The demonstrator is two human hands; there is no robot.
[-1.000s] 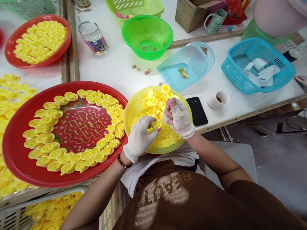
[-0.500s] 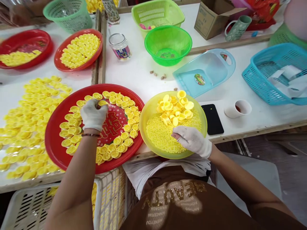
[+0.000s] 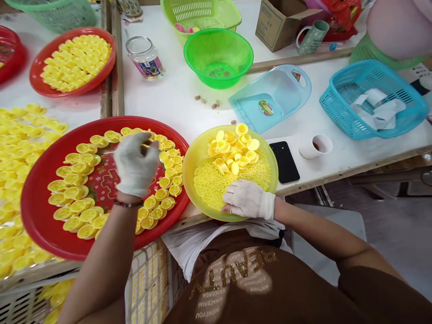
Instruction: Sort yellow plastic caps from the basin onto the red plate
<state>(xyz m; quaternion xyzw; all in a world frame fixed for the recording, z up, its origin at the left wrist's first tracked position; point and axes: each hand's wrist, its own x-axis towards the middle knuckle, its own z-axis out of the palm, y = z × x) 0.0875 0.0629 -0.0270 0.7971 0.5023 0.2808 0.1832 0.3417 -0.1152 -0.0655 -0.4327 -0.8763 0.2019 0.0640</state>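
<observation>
My gloved left hand [image 3: 137, 162] is raised over the large red tray [image 3: 37, 216], fingers curled towards the thumb. A sliver of a small yellow plastic cup [image 3: 146, 145] shows between them. Rows of similar yellow cups [image 3: 79, 205] stand in a ring on the tray, open side up. My gloved right hand [image 3: 249, 199] is down in the yellow bowl [image 3: 274, 180], fingers bent together against small yellow pellets [image 3: 211, 180]; what lies under the palm is hidden. A heap of loose yellow cups and discs [image 3: 232, 148] rests on the pellets at the bowl's far side.
Yellow pieces [image 3: 16, 171] cover the table at left, below a red tray of cups [image 3: 76, 63]. Beyond the bowl are a clear jar [image 3: 145, 58], a green bowl [image 3: 218, 58] and a blue scoop [image 3: 270, 99]. A phone [image 3: 284, 162], paper cup [image 3: 315, 146] and blue basket [image 3: 374, 99] stand right.
The view has shifted, with the table's things now further left. My left hand has lifted off the ring of cups. My right hand has lowered into the pellets nearer the bowl's front.
</observation>
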